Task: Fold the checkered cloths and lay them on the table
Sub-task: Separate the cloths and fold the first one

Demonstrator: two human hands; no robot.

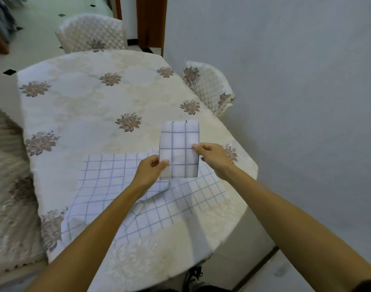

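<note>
The person holds a folded cloth [179, 148], a narrow checkered rectangle, raised above the worktop [85, 102] near its right edge. The left grip [148, 171] pinches the cloth's left edge low down, with the thumb on the front face. The right grip [214, 159] pinches the right edge about midway up. A second checkered cloth, the open cloth [108, 186], lies spread and partly rumpled on the near side of the worktop, beneath both forearms. Quilted chairs stand at the far end [92, 32] and at the right side [210, 85].
</note>
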